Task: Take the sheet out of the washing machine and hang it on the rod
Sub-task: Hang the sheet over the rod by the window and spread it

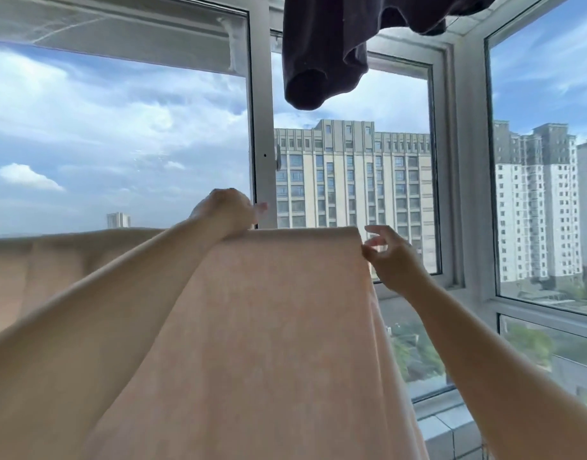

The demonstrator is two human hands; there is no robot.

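One peach-coloured sheet [258, 327] fills the lower middle of the view, draped over a horizontal fold line at its top so that the cloth falls toward the camera; the rod itself is hidden under that fold. More of the same sheet stretches away to the left of the fold at the same height, slightly blurred. Two hands work at the top edge of the sheet. At the left part of the fold, the left hand [227, 210] lies over the top of the cloth with its fingers curled down behind the edge, gripping the sheet; the fingertips are out of sight behind the fabric. At the right corner of the fold, the right hand [391, 257] touches the edge of the sheet with its thumb and a fingertip, while the other fingers spread loosely in the air; whether it truly pinches the cloth cannot be told. Both bare forearms reach up from the bottom corners toward the sheet. Above the sheet, near the top of the view, a dark garment [325, 54] hangs down, well apart from the cloth. Behind the sheet stands a white window frame [262, 127] with large panes, and beyond the glass rise tall apartment buildings [351, 174] under a blue sky with clouds.
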